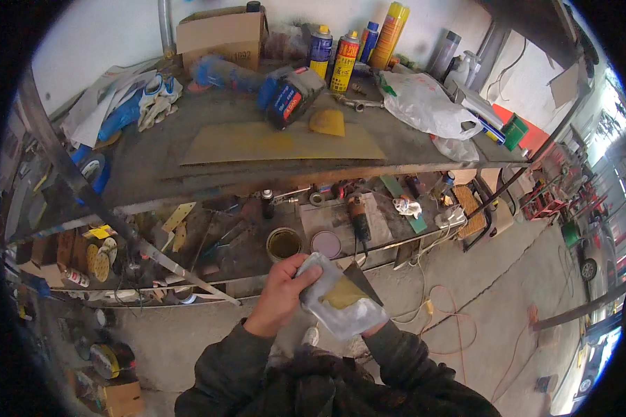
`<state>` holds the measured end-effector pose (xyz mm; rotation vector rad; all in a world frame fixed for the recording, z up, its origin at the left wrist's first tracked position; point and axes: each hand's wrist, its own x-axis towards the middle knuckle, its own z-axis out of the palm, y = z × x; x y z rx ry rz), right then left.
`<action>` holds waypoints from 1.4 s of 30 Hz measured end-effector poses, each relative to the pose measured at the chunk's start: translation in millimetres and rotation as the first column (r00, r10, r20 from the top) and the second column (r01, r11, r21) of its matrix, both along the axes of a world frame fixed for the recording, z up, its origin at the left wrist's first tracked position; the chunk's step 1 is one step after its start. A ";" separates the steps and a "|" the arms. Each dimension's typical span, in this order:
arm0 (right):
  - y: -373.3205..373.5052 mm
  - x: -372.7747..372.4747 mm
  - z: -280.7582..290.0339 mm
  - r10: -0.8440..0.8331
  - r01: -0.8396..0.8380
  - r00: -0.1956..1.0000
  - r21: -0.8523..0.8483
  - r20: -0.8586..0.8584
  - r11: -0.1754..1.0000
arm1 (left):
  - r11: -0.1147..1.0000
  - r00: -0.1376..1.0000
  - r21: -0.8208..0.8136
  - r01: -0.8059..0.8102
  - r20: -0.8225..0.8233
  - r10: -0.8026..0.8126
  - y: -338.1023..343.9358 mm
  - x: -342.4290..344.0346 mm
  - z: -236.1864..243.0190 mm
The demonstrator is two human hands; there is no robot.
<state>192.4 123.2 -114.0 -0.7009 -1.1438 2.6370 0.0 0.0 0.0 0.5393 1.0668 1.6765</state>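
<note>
My left hand (282, 293) is closed on the left edge of a translucent plastic sheet (315, 304), its thumb pressed on top. A smear of olive-yellow paste (343, 294) lies on the sheet. My right hand (373, 328) is at the sheet's lower right corner; the sheet covers its fingers, so its grip is hidden. From behind the sheet's right side sticks out a dark flat piece (366, 281), whose kind I cannot make out. Just beyond my hands, on the lower shelf, stand an open can (284, 235) with dark yellowish contents and a round pinkish lid (325, 243).
A metal workbench (153, 182) spans the front. On it lie a yellowish flat board (271, 144), a black bottle (294, 96), spray cans (343, 61) and a white plastic bag (431, 104). A power tool (359, 217) sits on the lower shelf. Hoses (459, 326) cross the floor at right.
</note>
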 end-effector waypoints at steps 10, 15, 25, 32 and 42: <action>-2.6 17.1 26.7 -0.102 0.064 0.994 -0.565 -0.037 0.823 | 0.977 0.973 0.002 -0.213 0.093 0.212 0.7 -9.4 -9.6; -16.3 2.1 28.6 -0.216 0.275 0.951 -0.287 0.222 0.918 | 0.999 0.999 -0.034 -0.021 0.037 0.022 -0.3 -16.2 -11.1; 34.2 43.1 -32.3 0.048 -0.241 0.919 -0.464 -0.391 0.852 | 0.967 0.970 -0.086 -0.239 -0.058 0.234 8.4 -14.9 -38.8; 16.5 13.5 -104.4 -0.423 0.456 0.886 -0.190 0.192 0.869 | 0.870 0.906 -0.317 -0.378 0.070 0.418 -20.0 -21.0 -134.5; 18.5 -55.6 -166.2 0.157 -0.215 0.972 0.398 0.174 0.892 | 0.771 0.803 -0.406 -0.491 0.132 0.581 -82.9 -7.4 -162.5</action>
